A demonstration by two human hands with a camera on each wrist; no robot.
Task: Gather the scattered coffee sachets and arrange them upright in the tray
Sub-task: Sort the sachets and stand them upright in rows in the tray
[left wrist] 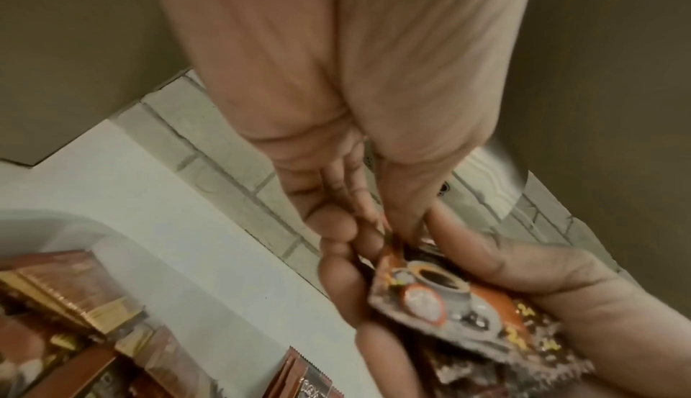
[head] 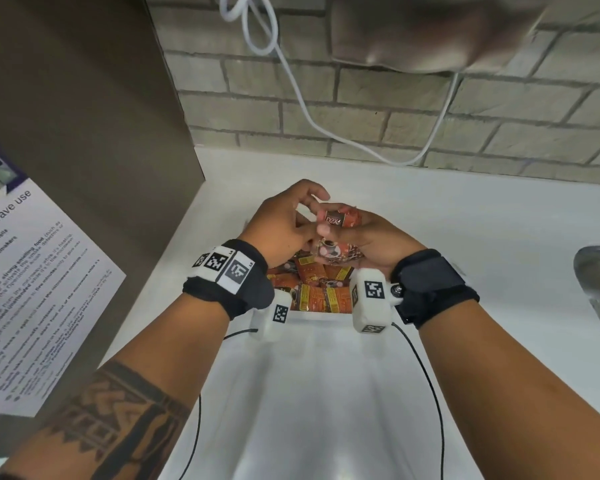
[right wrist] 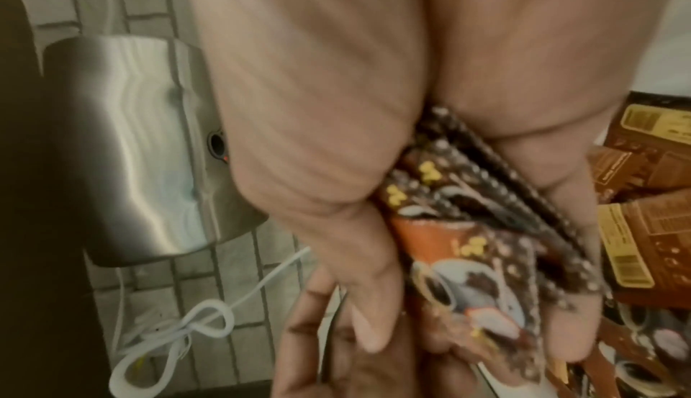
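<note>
Head view bright and even; white counter (head: 430, 237) nearly blown out, soft shadows under the wrists. Wide-angle bend along the brick wall (head: 395, 109); metal dispenser (head: 430, 32) at top smeared, probably motion blur. Both wrist views dimmer, warm-tinted, soft; close palms out of focus, sachets (left wrist: 445, 295) blurred. Streaky glare on dispenser steel in right wrist view.

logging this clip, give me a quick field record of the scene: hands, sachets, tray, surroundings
right hand: grips a bundle of coffee sachets, held above the tray
left hand: fingertips at the bundle's top end, pinching or aligning it; exact contact unclear
tray: white, on the white counter; near part bare
sachets in tray: orange-brown packs crowded at the far end, leaning and overlapping, not neatly upright
wall: grey brick, white cable hanging
right edge: metal sink rim
left: cabinet with microwave notice
</note>
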